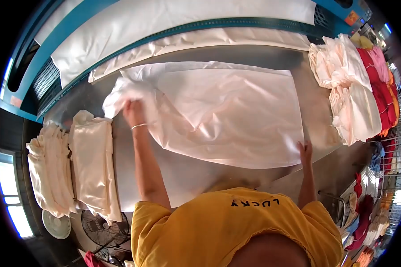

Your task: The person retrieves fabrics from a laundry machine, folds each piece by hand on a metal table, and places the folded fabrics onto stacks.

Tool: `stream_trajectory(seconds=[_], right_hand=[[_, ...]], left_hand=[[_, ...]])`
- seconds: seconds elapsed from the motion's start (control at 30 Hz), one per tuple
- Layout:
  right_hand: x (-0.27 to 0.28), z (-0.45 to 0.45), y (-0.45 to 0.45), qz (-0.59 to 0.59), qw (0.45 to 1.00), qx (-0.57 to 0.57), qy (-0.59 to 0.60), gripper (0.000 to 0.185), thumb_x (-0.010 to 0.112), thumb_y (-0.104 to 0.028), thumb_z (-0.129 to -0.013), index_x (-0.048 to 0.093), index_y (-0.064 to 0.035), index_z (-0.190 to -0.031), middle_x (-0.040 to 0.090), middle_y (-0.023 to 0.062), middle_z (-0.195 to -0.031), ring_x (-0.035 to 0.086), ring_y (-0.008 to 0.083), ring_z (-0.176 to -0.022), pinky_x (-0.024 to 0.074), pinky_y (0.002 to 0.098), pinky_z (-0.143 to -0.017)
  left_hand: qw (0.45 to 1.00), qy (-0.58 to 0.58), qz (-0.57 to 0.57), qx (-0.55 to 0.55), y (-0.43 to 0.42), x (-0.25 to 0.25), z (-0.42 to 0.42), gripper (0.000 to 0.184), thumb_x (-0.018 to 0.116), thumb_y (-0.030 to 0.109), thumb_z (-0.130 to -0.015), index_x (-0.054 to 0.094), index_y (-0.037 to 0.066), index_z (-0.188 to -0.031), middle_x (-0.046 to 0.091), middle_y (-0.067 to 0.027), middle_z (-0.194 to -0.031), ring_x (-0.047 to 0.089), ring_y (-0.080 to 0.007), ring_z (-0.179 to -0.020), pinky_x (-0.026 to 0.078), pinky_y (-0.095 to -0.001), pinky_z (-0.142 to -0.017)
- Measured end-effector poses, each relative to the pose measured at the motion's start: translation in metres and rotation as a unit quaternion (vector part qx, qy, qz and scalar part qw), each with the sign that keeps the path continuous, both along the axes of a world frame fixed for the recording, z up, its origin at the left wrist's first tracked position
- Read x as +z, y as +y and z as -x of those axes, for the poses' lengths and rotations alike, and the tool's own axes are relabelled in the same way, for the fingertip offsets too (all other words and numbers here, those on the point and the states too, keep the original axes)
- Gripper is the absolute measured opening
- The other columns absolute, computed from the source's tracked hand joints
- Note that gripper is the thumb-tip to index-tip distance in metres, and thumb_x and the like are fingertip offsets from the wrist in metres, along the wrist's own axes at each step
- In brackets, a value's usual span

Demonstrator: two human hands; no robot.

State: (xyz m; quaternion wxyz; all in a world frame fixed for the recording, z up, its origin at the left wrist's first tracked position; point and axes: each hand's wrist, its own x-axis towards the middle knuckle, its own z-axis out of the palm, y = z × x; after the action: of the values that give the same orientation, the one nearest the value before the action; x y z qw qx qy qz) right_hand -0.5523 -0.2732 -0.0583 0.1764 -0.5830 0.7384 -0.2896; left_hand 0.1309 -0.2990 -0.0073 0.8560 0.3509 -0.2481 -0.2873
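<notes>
A large white satiny cloth point(236, 107) lies spread over the metal table point(173, 173), wrinkled in the middle and bunched at its left end. My left hand point(132, 112), with a white band at the wrist, has its fingers closed on that bunched left end; motion smears the cloth there. At the lower right corner, my right hand point(304, 152) pinches the cloth's edge, thumb on top and the other fingers mostly hidden.
Folded cream cloths point(91, 160) are stacked on the left, and more folded cloth piles point(354, 111) on the right. Behind the table stands a blue machine point(71, 26) with white fabric across it. A fan point(104, 227) stands below left; coloured cloths point(378, 93) hang at right.
</notes>
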Motion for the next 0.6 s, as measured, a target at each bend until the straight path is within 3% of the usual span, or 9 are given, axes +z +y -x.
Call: stream_trajectory(seconds=[0.07, 0.13, 0.17, 0.2, 0.33, 0.37, 0.4, 0.47, 0.6], right_hand=[[-0.015, 0.014, -0.018, -0.072, 0.996, 0.047, 0.003, 0.023, 0.059, -0.017, -0.08, 0.056, 0.0022, -0.092, 0.057, 0.0027, -0.075, 0.054, 0.0108, -0.065, 0.0437, 0.0243, -0.062], [0.009, -0.019, -0.04, -0.05, 0.886, 0.0, -0.461, 0.025, 0.059, -0.015, -0.077, 0.057, -0.0027, -0.098, 0.059, 0.0031, -0.081, 0.055, 0.0145, -0.072, 0.0443, 0.0269, -0.063], [0.035, -0.047, -0.051, 0.031, 0.878, 0.011, -0.477, 0.024, 0.059, -0.012, -0.077, 0.057, -0.0026, -0.099, 0.059, 0.0024, -0.084, 0.056, 0.0144, -0.074, 0.0451, 0.0265, -0.065], [0.067, -0.074, -0.062, 0.112, 0.864, 0.02, -0.49, 0.024, 0.058, -0.01, -0.077, 0.057, -0.0025, -0.1, 0.059, 0.0017, -0.086, 0.056, 0.0143, -0.076, 0.046, 0.0261, -0.067], [0.134, -0.184, -0.088, 0.055, 0.782, 0.157, -0.601, 0.02, 0.056, -0.013, -0.082, 0.057, -0.0037, -0.099, 0.057, 0.0006, -0.073, 0.054, 0.0102, -0.061, 0.0438, 0.0229, -0.054], [0.156, -0.23, -0.078, 0.056, 0.838, 0.171, -0.516, 0.02, 0.054, -0.017, -0.084, 0.057, -0.0046, -0.1, 0.056, -0.0018, -0.065, 0.052, 0.0085, -0.054, 0.0421, 0.0219, -0.049], [0.196, -0.245, -0.063, -0.172, 0.838, 0.242, -0.458, 0.026, 0.054, -0.021, -0.085, 0.055, -0.0041, -0.105, 0.059, 0.0019, -0.075, 0.055, 0.0095, -0.062, 0.0444, 0.0229, -0.056], [0.191, -0.279, -0.067, -0.163, 0.698, 0.503, -0.483, 0.034, 0.055, -0.021, -0.086, 0.052, -0.0017, -0.114, 0.06, 0.0059, -0.091, 0.056, 0.0103, -0.08, 0.0453, 0.0245, -0.071], [0.099, -0.262, -0.115, 0.026, 0.893, 0.312, -0.324, 0.029, 0.055, -0.02, -0.085, 0.054, -0.0049, -0.11, 0.062, 0.0043, -0.093, 0.057, 0.0128, -0.083, 0.0438, 0.025, -0.075]], left_hand=[[0.938, -0.269, -0.208, -0.075, -0.011, 0.056, 0.098, 0.005, 0.052, -0.001, -0.078, 0.054, 0.003, -0.076, 0.046, 0.0037, -0.066, 0.042, -0.0074, -0.058, 0.039, -0.0206, -0.054], [0.806, -0.504, -0.129, -0.284, -0.011, 0.064, 0.179, 0.02, 0.057, 0.004, -0.071, 0.06, 0.005, -0.091, 0.057, -0.005, -0.074, 0.052, -0.0135, -0.066, 0.044, -0.0275, -0.06], [0.562, -0.797, -0.103, -0.194, 0.009, 0.079, 0.222, 0.035, 0.064, 0.017, -0.069, 0.058, 0.004, -0.1, 0.058, -0.0116, -0.097, 0.056, -0.0192, -0.084, 0.047, -0.0306, -0.069], [0.61, -0.762, -0.062, -0.207, 0.01, 0.03, 0.247, 0.062, 0.069, 0.034, -0.065, 0.049, 0.001, -0.114, 0.048, -0.0146, -0.118, 0.051, -0.0282, -0.101, 0.045, -0.0347, -0.081], [0.757, -0.517, -0.25, -0.311, 0.083, 0.033, 0.359, 0.079, 0.069, 0.044, -0.066, 0.037, -0.001, -0.123, 0.049, -0.0214, -0.116, 0.046, -0.0371, -0.107, 0.037, -0.0396, -0.092], [0.701, -0.585, -0.321, -0.253, 0.089, 0.017, 0.371, 0.074, 0.07, 0.044, -0.066, 0.043, -0.001, -0.118, 0.053, -0.023, -0.107, 0.05, -0.036, -0.101, 0.042, -0.0397, -0.085], [0.738, -0.476, -0.388, -0.279, 0.088, 0.029, 0.376, 0.061, 0.07, 0.038, -0.07, 0.049, -0.002, -0.111, 0.058, -0.018, -0.1, 0.056, -0.0289, -0.091, 0.045, -0.0363, -0.074], [0.903, -0.181, -0.36, -0.15, 0.103, -0.06, 0.37, 0.032, 0.063, 0.02, -0.077, 0.056, -0.005, -0.096, 0.061, -0.013, -0.08, 0.058, -0.0217, -0.073, 0.046, -0.0308, -0.067], [0.909, -0.138, -0.39, 0.057, 0.164, -0.001, 0.316, 0.024, 0.058, 0.017, -0.083, 0.054, -0.005, -0.094, 0.059, -0.008, -0.086, 0.055, -0.0171, -0.076, 0.046, -0.0308, -0.068]])
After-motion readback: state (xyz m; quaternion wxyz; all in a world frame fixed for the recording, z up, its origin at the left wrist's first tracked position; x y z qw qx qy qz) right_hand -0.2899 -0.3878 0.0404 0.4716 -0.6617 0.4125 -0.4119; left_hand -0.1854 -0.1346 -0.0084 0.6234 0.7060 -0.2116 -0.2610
